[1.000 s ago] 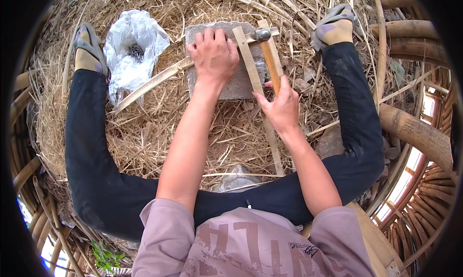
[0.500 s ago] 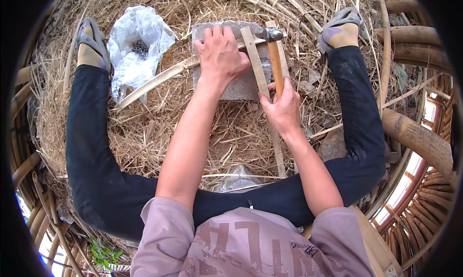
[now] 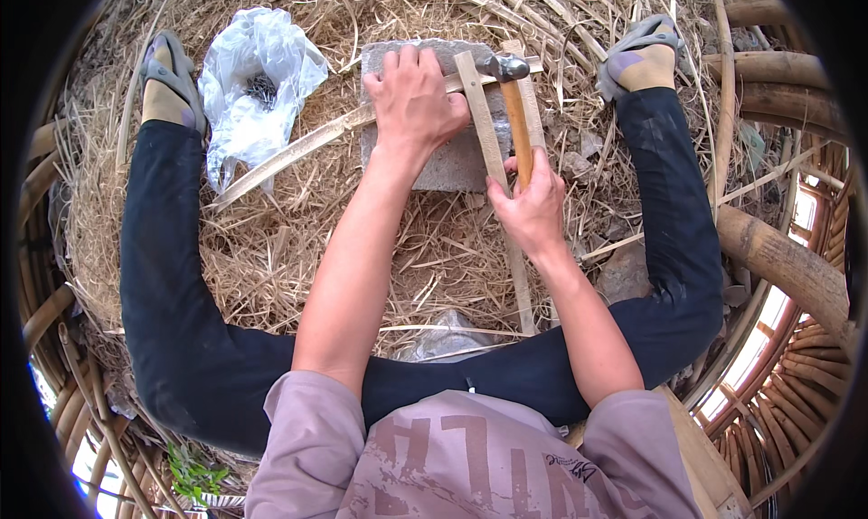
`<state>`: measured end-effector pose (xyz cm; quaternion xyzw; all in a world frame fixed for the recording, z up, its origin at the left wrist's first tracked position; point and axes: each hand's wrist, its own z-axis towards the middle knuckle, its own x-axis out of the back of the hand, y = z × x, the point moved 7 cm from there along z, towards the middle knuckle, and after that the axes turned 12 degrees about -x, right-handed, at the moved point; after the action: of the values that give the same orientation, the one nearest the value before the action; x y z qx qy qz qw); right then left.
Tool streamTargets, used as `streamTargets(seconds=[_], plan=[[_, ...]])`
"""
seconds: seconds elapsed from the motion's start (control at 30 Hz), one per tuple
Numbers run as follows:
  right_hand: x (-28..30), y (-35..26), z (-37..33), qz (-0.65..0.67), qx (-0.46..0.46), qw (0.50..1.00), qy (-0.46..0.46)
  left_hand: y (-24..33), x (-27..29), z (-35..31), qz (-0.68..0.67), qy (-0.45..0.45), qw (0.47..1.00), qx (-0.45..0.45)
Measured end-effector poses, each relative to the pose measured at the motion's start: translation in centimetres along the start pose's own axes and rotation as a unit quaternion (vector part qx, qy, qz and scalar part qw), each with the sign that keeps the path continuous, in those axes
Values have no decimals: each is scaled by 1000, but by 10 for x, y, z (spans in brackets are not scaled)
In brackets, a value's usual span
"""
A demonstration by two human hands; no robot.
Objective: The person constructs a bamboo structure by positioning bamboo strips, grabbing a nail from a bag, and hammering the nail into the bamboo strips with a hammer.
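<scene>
**Hammer low over crossed bamboo strips on a stone block**

My left hand [image 3: 418, 99] lies flat, fingers together, pressing the bamboo strips [image 3: 479, 112] down where they cross on the grey stone block [image 3: 452, 162]. My right hand [image 3: 533, 202] is clamped round the wooden handle of the hammer [image 3: 515, 112], whose metal head sits just at the far edge of the block, right beside my left fingertips. One long strip [image 3: 289, 153] runs off the block to my left across the straw; another runs back toward my lap.

To do this well, I judge the blow should be short and straight down, landing on the crossing with the stone directly beneath it, so the strips don't spring. My left fingers are very close to the hammer head; I'd keep them pulled back from the striking spot and hold the strips by weight of the palm. A grip nearer the handle's end would give more swing, but the choked grip gives better aim here.

Room is tight. My legs [image 3: 163, 248] fence the block in on both sides, feet level with its far edge. A crumpled clear plastic bag [image 3: 258, 85] lies just to the left of the block, by the long strip. Thick bamboo poles [image 3: 787, 257] curve past outside my right leg. Loose straw [image 3: 271, 257] covers the floor all around, so the block may rock.
</scene>
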<state>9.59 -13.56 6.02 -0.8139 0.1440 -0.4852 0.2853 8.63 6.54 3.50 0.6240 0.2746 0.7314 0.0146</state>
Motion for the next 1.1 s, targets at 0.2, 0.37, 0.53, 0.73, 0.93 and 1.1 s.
streamTargets(seconds=[0.2, 0.37, 0.53, 0.73, 0.93, 1.1], plan=[[13, -9, -3, -31, 0, 999, -10, -28, 16, -28, -64, 333, 939, -64], [39, -51, -26, -54, 50, 994, -77, -61, 16, -116, -51, 434, 875, 207], [53, -75, -27, -196, -4, 950, -241, -106, -28, -178, -257, 445, 644, 566], [101, -63, -13, -267, -23, 932, -243, -84, -36, -157, -298, 263, 741, 542], [168, -33, 44, -318, -41, 943, -91, -43, -47, -139, -181, 150, 859, 454], [131, 33, 87, -317, -105, 936, -112, -35, -40, -131, -52, 212, 904, 368]])
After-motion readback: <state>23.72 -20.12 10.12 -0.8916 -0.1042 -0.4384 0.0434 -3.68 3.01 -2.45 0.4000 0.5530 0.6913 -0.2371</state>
